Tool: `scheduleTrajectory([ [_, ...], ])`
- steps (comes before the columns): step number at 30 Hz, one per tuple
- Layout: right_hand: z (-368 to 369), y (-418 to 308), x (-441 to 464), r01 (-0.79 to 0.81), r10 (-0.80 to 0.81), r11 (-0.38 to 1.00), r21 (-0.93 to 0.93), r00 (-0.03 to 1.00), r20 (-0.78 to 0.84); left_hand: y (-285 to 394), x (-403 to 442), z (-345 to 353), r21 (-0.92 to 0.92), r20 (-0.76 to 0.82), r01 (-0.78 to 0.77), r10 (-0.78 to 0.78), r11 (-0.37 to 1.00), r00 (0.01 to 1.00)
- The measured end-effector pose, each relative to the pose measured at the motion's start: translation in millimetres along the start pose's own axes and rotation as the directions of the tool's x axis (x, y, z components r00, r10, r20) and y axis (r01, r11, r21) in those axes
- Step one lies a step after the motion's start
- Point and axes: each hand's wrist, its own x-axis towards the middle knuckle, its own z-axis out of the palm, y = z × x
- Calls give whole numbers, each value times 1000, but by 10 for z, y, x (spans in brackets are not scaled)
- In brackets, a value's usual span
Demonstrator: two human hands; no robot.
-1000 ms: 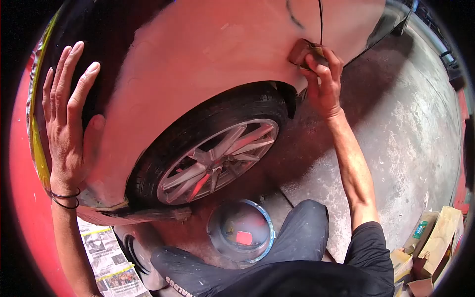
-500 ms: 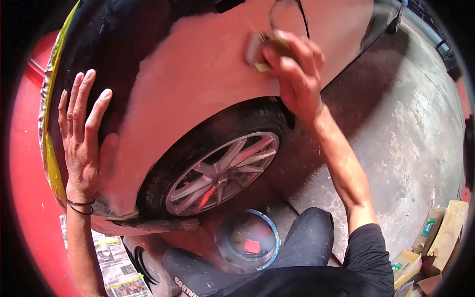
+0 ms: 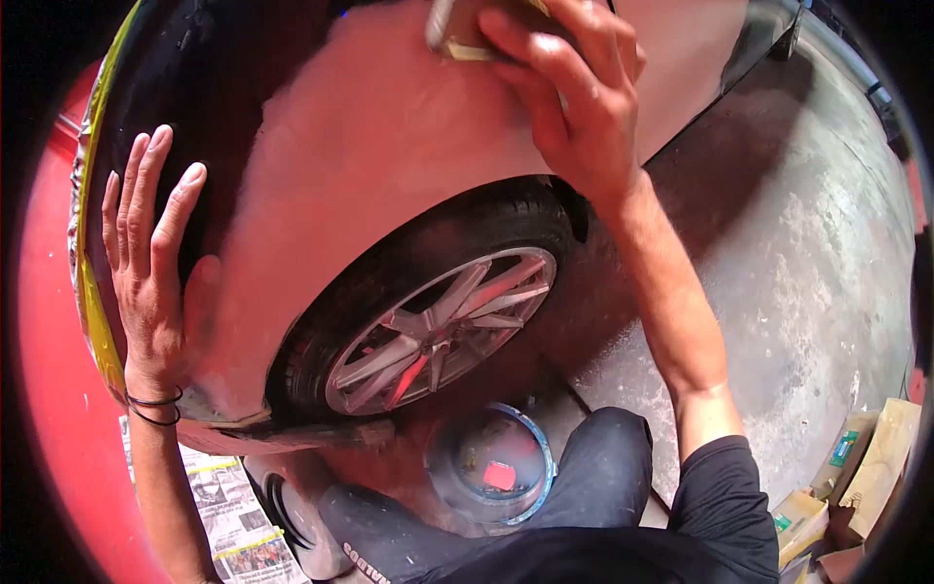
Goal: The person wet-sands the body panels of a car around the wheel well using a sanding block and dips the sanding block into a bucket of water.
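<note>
My right hand grips a sanding block with a yellowish edge, held against the upper part of a car's fender. The block is partly cut off by the top of the view. The fender is a dull pinkish-grey that fades into glossy black at the left. On the black part near its left edge, my left hand lies flat with its fingers spread, holding nothing. Below the fender is the wheel, a dark tyre around a multi-spoke silver rim.
Between my legs stands a round tub with a pinkish-red piece inside. Yellow tape runs along the left panel edge, beside a red surface. Newspaper lies lower left; cardboard boxes stand lower right on the concrete floor.
My right hand has moved the sanding block up and to the left across the fender. My left hand stays against the black panel, and the view has shifted slightly.
</note>
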Motion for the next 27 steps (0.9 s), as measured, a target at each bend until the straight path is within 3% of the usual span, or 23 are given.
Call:
scheduleTrajectory([
  [6, -312, 86, -1082, -202, 200, 979, 18, 978, 63, -25, -1, 14, -3, -19, 13, -13, 1000, 1000],
  [8, -130, -39, -543, -51, 50, 990, 129, 999, 11, -3, 7, 9, -9, -16, 11, -11, 1000, 1000],
  [9, -108, -218, -269, -82, 72, 990, 112, 994, 87, 2, 18, 13, -13, -16, 9, -10, 1000, 1000],
  [11, 40, -411, 76, 2, -15, 991, 131, 996, 93, -2, 14, 4, -19, -13, 7, -7, 1000, 1000],
  [13, -47, -284, -58, 33, -53, 990, 141, 989, 138, -12, 6, 19, -15, -13, 9, -9, 1000, 1000],
  [15, -105, -15, -539, -1, -3, 990, 143, 1000, 27, -25, -18, 40, -24, -24, 19, -19, 1000, 1000],
  [17, -294, 211, -1036, -149, 143, 986, 77, 987, 77, -14, -7, 52, -52, -43, 21, -23, 998, 999],
  [20, -175, 54, -575, -11, 8, 996, 84, 999, 32, -14, -21, 50, -76, -47, 37, -40, 996, 998],
  [23, -8, -53, 149, 23, -23, 999, -31, 1000, 12, -1, -6, 54, -94, -56, 34, -39, 995, 998],
  [27, -7, -269, -148, -57, 58, 998, 39, 998, -26, -1, -10, 89, -95, -71, 32, -39, 995, 997],
])
